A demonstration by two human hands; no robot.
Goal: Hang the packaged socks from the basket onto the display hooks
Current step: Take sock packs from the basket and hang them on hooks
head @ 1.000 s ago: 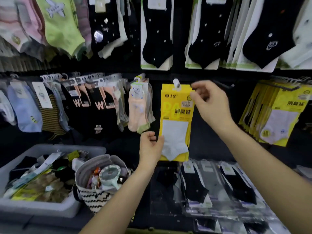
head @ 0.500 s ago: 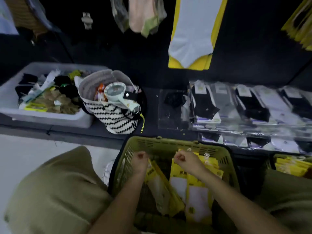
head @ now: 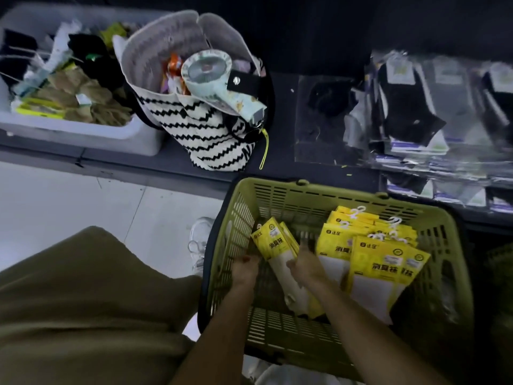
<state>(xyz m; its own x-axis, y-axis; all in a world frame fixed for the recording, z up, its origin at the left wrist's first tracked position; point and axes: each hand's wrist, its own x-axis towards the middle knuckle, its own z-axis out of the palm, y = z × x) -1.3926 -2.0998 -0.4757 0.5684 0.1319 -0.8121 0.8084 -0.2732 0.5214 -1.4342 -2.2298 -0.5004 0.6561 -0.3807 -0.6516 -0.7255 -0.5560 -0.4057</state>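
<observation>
A green plastic basket stands on the floor in front of me. Inside, a stack of yellow sock packs with white hooks lies at the right. At the left of the basket a small bundle of yellow sock packs leans tilted. My left hand and my right hand are both down in the basket, one on each side of this bundle, fingers curled on it. The display hooks are out of view.
A black-and-white zigzag tote bag with a small handheld fan sits on the low dark shelf. A white bin of loose socks is at far left. Bagged dark socks lie at right. My knee fills the lower left.
One second ago both hands were up at a yellow pack on a wall hook. The view has dropped to the basket, and both hands have moved deeper onto the left bundle.
</observation>
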